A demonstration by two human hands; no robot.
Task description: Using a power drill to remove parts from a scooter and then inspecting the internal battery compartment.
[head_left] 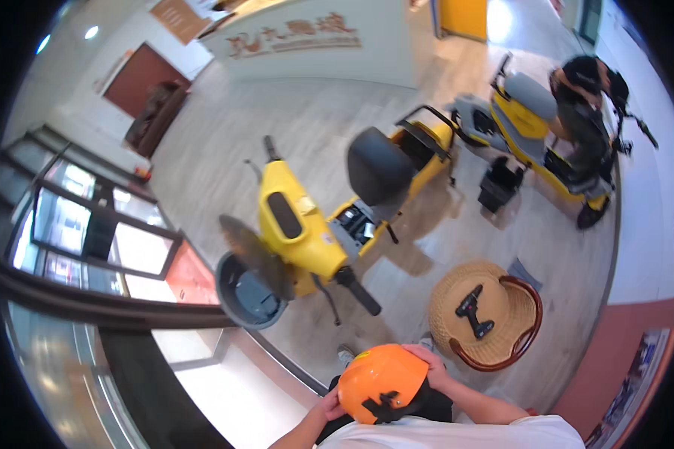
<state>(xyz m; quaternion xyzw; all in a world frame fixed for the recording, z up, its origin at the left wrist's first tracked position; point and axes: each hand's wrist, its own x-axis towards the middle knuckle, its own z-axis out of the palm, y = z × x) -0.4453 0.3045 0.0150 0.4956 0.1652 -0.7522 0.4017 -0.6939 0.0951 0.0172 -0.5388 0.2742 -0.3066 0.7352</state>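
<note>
An orange helmet point(388, 382) with a black strap or clip on its near side is held low in front of my body. My left hand point(331, 405) grips its left edge, fingers curled round the rim. On the far right side my right hand point(430, 364) wraps over the shell. Just ahead stands a yellow scooter point(305, 224) with its black seat point(379, 166) tipped up, baring the compartment below. A grey bucket-shaped basket point(249, 293) is at its front end.
A wicker chair point(443, 303) at right carries a cordless drill point(474, 311). Behind it, a person point(583, 127) bends over a second yellow scooter point(523, 120), with a black box point(499, 185) beside it. Glass doors point(90, 224) line the left; a white counter point(322, 49) stands beyond.
</note>
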